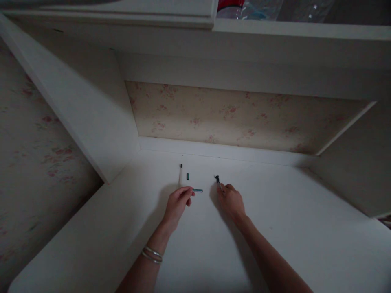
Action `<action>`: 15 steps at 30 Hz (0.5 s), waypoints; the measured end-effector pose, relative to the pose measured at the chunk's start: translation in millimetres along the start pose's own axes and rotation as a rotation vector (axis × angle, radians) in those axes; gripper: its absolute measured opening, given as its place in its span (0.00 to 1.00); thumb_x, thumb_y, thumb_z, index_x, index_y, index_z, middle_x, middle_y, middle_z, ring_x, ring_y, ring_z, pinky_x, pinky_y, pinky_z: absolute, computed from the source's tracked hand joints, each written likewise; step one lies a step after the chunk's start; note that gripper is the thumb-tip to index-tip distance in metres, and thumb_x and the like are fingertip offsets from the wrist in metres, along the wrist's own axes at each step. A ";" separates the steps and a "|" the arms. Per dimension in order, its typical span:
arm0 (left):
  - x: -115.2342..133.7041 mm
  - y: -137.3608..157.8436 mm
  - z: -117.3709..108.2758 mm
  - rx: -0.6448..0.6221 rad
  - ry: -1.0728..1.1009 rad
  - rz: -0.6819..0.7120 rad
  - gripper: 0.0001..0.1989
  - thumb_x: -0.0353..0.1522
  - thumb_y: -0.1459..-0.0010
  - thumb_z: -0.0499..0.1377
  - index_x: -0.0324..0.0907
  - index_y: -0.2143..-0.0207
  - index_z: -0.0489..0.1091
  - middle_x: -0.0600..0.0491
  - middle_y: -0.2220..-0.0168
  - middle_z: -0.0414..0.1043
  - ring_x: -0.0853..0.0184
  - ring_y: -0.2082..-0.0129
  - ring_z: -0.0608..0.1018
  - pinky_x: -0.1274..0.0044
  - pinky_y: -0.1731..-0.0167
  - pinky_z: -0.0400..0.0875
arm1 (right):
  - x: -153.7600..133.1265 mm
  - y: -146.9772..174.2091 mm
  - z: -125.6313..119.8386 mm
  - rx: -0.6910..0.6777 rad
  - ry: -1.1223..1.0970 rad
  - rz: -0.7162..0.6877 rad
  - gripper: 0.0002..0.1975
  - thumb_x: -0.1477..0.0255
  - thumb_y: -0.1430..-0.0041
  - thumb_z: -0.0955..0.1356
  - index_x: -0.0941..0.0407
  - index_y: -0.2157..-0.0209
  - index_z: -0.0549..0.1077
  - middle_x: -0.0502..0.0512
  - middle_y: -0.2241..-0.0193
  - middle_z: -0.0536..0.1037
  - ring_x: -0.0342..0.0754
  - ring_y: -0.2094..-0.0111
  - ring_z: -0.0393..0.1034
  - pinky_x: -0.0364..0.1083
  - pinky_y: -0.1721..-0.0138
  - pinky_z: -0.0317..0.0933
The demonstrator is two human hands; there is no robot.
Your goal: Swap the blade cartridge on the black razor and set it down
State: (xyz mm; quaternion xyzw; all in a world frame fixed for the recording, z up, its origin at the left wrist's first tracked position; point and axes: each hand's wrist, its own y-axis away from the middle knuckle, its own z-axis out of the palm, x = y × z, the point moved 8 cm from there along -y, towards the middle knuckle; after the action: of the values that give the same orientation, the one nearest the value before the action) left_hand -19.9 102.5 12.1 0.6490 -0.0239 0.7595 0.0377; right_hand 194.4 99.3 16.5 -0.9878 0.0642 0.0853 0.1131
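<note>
My left hand (180, 199), with bracelets at the wrist, pinches a thin green-and-black pencil-like stick (197, 190) that points right. Its far end is hidden in the fingers. My right hand (230, 199) is closed around a slim greyish tool (219, 185) with a small black end (216, 178), which is at the tabletop. The tool's exact kind is too small to make out. Between the hands and the back edge lies a short green-and-black piece (187, 176). Left of it is a thin pale stick (180, 173) with a black tip.
The white tabletop (195, 244) ends at a low back ledge (214, 148) below floral wallpaper (210, 114). White side panels (91, 101) stand left and right. Overhead is a white shelf (275, 30) holding a red-topped container (229, 10) and clear plastic.
</note>
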 end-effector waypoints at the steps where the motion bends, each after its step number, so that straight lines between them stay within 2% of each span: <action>1: 0.4 0.0 -0.9 0.008 0.011 0.001 0.18 0.43 0.50 0.60 0.37 0.65 0.74 0.50 0.70 0.74 0.74 0.80 0.67 0.80 0.79 0.58 | -3.2 0.7 -1.4 0.008 0.001 -0.005 0.17 0.68 0.35 0.57 0.54 0.52 0.71 0.57 0.63 0.75 0.47 0.67 0.71 0.44 0.63 0.57; 4: 2.3 0.2 -3.7 0.039 0.029 0.007 0.18 0.43 0.50 0.60 0.37 0.65 0.74 0.50 0.70 0.74 0.74 0.79 0.67 0.80 0.79 0.59 | -22.2 4.9 -6.6 0.051 -0.035 -0.062 0.17 0.69 0.35 0.57 0.54 0.49 0.70 0.57 0.60 0.74 0.48 0.63 0.71 0.44 0.61 0.57; 6: 4.0 0.2 -5.5 0.056 0.043 0.019 0.18 0.42 0.50 0.61 0.37 0.64 0.74 0.50 0.71 0.74 0.74 0.79 0.67 0.80 0.79 0.59 | -42.8 8.8 -6.5 0.047 -0.097 -0.135 0.16 0.70 0.35 0.57 0.54 0.51 0.71 0.56 0.60 0.74 0.47 0.63 0.71 0.42 0.61 0.57; 12: 10.8 -1.1 -12.7 0.070 0.093 0.086 0.18 0.42 0.49 0.61 0.36 0.64 0.74 0.51 0.72 0.72 0.74 0.78 0.66 0.81 0.78 0.59 | -113.8 6.4 16.3 -0.096 -0.166 -0.321 0.15 0.71 0.36 0.57 0.55 0.60 0.73 0.55 0.64 0.74 0.45 0.66 0.70 0.41 0.65 0.59; 15: 10.4 -2.1 -15.1 0.067 0.139 0.083 0.18 0.42 0.49 0.61 0.36 0.63 0.75 0.53 0.75 0.70 0.75 0.79 0.66 0.81 0.78 0.59 | -144.6 -3.6 26.6 -0.134 -0.177 -0.426 0.10 0.70 0.40 0.62 0.54 0.59 0.72 0.54 0.61 0.74 0.47 0.61 0.69 0.41 0.60 0.60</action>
State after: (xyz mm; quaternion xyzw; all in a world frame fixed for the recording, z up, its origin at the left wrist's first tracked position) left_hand -36.2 106.2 20.0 0.5941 -0.0228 0.8039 -0.0142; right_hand 49.5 124.6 18.2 -0.9731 -0.1617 0.1498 0.0678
